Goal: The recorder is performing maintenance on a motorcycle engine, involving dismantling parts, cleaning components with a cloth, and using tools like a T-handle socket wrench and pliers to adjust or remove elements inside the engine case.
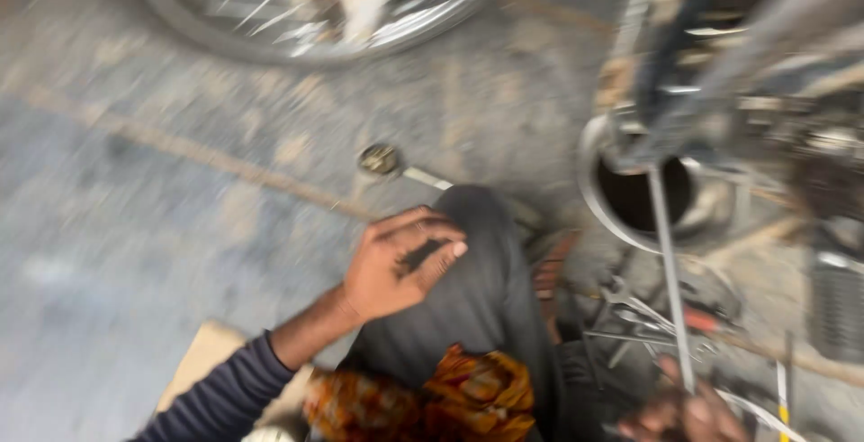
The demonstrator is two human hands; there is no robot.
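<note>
Concrete floor; right hand [684,415] grips thin rod [668,262] low.

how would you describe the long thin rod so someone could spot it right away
Start at the round metal container with the dark opening, right of the person's knee. A thin grey rod runs from its rim straight down to the right hand at the bottom edge. Unlike the short tools scattered beside it, it is long, plain and nearly upright.

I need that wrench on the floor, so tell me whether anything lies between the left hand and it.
Nothing visible lies between them. The left hand rests on the person's knee, and the wrench lies on the bare concrete floor just beyond it. The picture is blurred, so small items could go unseen.
</note>
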